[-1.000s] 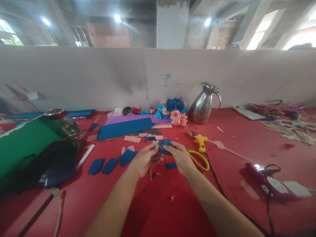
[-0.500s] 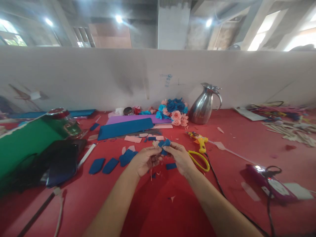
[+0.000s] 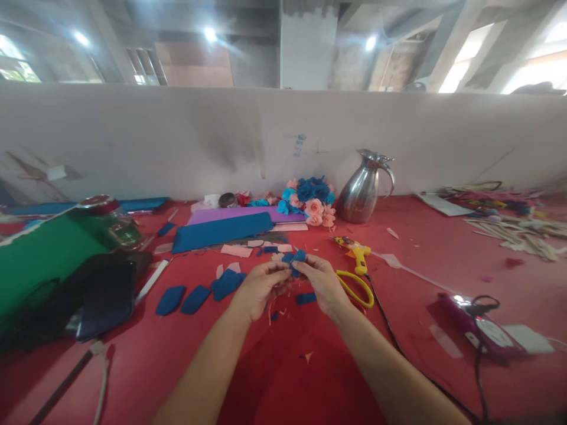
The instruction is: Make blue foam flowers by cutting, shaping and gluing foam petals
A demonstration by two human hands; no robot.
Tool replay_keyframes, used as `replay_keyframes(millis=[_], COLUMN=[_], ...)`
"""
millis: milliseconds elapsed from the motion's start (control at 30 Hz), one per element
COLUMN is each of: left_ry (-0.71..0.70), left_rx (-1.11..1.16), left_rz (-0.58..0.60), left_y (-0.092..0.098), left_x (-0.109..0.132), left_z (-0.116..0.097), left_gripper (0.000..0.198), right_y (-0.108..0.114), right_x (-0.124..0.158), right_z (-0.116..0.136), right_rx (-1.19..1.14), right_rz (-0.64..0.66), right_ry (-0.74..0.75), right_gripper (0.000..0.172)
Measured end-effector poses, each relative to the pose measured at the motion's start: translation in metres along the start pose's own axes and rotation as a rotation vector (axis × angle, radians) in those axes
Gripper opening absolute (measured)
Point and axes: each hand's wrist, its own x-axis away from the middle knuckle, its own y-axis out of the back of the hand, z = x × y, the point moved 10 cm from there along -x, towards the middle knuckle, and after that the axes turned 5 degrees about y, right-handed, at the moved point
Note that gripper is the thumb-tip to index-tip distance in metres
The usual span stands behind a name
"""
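Both my hands meet over the middle of the red table (image 3: pixel 274 378). My left hand (image 3: pixel 261 288) and my right hand (image 3: pixel 319 282) pinch a small blue paper piece (image 3: pixel 293 260) between their fingertips. A thin pale stem hangs below my left hand. Cut blue petals (image 3: pixel 195 299) lie to the left of my hands, and a small blue strip (image 3: pixel 306 298) lies just beneath them. Yellow-handled scissors (image 3: pixel 357 289) rest beside my right hand.
A yellow glue gun (image 3: pixel 358 254) with a black cord lies at right, near a purple power socket (image 3: pixel 481 327). Behind stand a steel jug (image 3: pixel 364 189) and paper flowers (image 3: pixel 312 198). A phone (image 3: pixel 108 301) and a jar (image 3: pixel 110 221) are at left.
The whole view has shifted slightly, so the table items sit a little further left. My hands keep nearly the same pose around the blue paper piece.
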Motion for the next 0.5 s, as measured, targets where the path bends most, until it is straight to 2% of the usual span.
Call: replay_keyframes(millis=[233, 333, 500], left_ry=[-0.093, -0.163, -0.19], left_rx=[-0.064, -0.094, -0.128], left_rz=[-0.084, -0.096, -0.095], left_y=[0.001, -0.001, -0.001], left_x=[0.003, 0.005, 0.004], left_z=[-0.009, -0.016, -0.018], left_gripper=[0.016, 0.015, 0.019], right_y=[0.002, 0.001, 0.0], right_x=[0.0, 0.0, 0.001], right_z=[-0.002, 0.001, 0.006], right_rx=[0.038, 0.032, 0.037], right_rz=[-0.02, -0.024, -0.035], right_ry=[-0.013, 0.003, 0.01], right_gripper=[0.021, 0.019, 0.018])
